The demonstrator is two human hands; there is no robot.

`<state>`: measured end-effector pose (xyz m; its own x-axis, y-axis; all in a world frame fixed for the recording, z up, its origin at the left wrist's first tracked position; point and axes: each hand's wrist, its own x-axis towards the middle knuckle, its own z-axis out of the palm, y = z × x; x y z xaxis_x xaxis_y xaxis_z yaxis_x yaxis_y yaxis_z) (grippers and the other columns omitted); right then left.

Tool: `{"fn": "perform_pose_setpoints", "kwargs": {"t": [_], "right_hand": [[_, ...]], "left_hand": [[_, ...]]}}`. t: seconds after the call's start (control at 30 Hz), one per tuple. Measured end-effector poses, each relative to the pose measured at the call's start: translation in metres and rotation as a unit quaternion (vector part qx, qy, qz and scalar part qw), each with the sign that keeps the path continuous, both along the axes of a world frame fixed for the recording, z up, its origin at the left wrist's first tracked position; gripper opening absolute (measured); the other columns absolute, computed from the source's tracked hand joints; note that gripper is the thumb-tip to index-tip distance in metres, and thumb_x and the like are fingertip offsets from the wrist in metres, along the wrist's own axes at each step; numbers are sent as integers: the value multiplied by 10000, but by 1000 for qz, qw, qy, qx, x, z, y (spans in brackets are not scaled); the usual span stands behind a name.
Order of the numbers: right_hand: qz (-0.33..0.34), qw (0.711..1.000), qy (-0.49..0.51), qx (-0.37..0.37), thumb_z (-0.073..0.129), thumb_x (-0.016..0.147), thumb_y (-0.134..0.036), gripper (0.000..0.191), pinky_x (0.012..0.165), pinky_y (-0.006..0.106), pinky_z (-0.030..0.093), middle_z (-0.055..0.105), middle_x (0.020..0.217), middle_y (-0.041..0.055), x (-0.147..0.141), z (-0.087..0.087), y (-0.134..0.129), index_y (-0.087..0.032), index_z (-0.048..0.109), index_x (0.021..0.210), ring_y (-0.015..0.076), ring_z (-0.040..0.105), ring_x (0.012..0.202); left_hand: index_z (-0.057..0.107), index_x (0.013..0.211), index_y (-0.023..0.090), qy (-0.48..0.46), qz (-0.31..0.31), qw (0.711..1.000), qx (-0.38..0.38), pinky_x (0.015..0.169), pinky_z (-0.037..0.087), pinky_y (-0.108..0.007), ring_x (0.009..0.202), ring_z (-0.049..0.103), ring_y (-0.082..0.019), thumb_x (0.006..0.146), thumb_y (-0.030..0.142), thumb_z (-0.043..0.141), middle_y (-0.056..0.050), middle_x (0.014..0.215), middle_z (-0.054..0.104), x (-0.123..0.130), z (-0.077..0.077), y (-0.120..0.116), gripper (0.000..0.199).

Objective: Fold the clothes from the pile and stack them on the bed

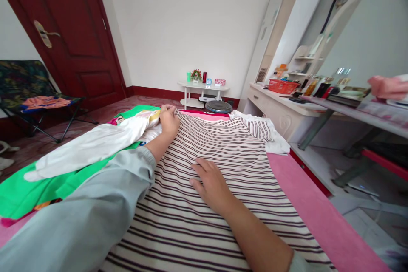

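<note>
Left hand (169, 120) gripping shirt (191, 216), right hand (211, 185) resting on it

Left hand: thumb and fingers drawn together, pinching cloth at the far left corner of the shirt. Right hand: palm down on the middle of the shirt, fingers loosely bent, thumb held apart, nothing grasped. Shirt: striped, laid out over a pink sheet (296, 178), neck end away from the person, creased near the neck. Its right sleeve lies over a white cloth (280, 143).

Left of the shirt, a white garment (92, 142) rests on a green cloth (19, 189). Beyond the far edge stands a low table (190, 86) bearing a green cup (188, 76), a plant (196, 75) and a pink box (219, 81). A folding chair (19, 76) near the door (78, 21) holds an orange cloth (47, 102). At right, a red basket (283, 86) sits on a dresser (263, 93)
</note>
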<state>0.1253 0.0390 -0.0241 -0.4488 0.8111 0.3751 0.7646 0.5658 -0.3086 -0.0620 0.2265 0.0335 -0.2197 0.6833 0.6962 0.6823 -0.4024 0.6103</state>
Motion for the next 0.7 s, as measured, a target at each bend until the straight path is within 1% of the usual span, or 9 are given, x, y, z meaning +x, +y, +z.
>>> {"fn": "perform_pose_setpoints", "kwargs": {"t": [0.07, 0.1, 0.2, 0.27, 0.3, 0.37, 0.47, 0.57, 0.7], "right_hand": [[2, 1000, 2, -1, 531, 885, -326, 341, 1064, 412, 291, 508, 1321, 81, 0, 0, 0, -216, 566, 1206, 221, 420, 1228], [4, 1000, 3, -2, 536, 882, -320, 340, 1065, 413, 289, 504, 1325, 84, 0, 0, 0, -214, 569, 1203, 222, 418, 1229], [10, 1000, 19, -11, 555, 868, -300, 346, 1056, 415, 300, 515, 1307, 90, 1, 0, 1, -210, 577, 1201, 226, 427, 1216], [15, 999, 46, -25, 577, 847, -276, 345, 1036, 404, 329, 543, 1256, 81, 3, 0, 2, -217, 589, 1187, 222, 452, 1184], [19, 997, 64, -33, 582, 838, -255, 340, 1023, 394, 347, 554, 1230, 73, 3, 0, 3, -223, 594, 1176, 216, 466, 1164], [18, 993, 108, -43, 567, 824, -198, 316, 1002, 372, 374, 565, 1192, 61, 6, -1, 6, -225, 608, 1136, 202, 491, 1131], [-17, 983, 177, -38, 514, 811, -140, 288, 971, 353, 406, 571, 1145, 63, 8, -5, 10, -205, 602, 1077, 188, 522, 1086], [-67, 975, 211, -31, 479, 794, -125, 307, 916, 358, 440, 585, 1074, 62, 10, -11, 14, -198, 563, 1081, 183, 565, 1000], [-92, 981, 163, -48, 482, 779, -145, 351, 845, 358, 462, 607, 1022, 53, 8, -5, 27, -200, 542, 1120, 182, 592, 893]], "left_hand": [[662, 976, 157, 98, -81, 992, 22, 1041, 335, -422, 1154, 459, -236, 723, -8, 435, -98, 1177, 553, 9, -1, -9, 378], [668, 975, 169, 156, -151, 976, 18, 1040, 342, -399, 1153, 466, -224, 722, -3, 447, -86, 1188, 555, 16, -5, -16, 377], [697, 961, 191, 302, -373, 877, -36, 1012, 388, -331, 1141, 509, -204, 741, 47, 515, -65, 1242, 556, 39, -21, -40, 319], [696, 1013, 197, 332, -436, 834, -65, 996, 408, -309, 1152, 518, -200, 779, 86, 525, -69, 1297, 530, 46, -31, -62, 310], [684, 1055, 202, 326, -435, 837, -74, 992, 412, -301, 1155, 520, -195, 800, 104, 521, -69, 1308, 523, 44, -35, -75, 318], [634, 1154, 202, 301, -397, 862, -93, 1000, 406, -302, 1164, 515, -190, 835, 133, 498, -78, 1306, 522, 31, -36, -103, 354], [579, 1219, 201, 295, -307, 891, -155, 1003, 398, -310, 1140, 522, -201, 843, 191, 509, -81, 1235, 560, -7, -29, -149, 383], [564, 1216, 216, 322, -228, 890, -228, 977, 410, -326, 1091, 548, -221, 822, 263, 540, -73, 1204, 570, -48, -21, -194, 397], [497, 1278, 219, 331, -146, 881, -305, 915, 434, -348, 1058, 567, -248, 789, 336, 565, -81, 1197, 576, -84, -18, -239, 507]]}}
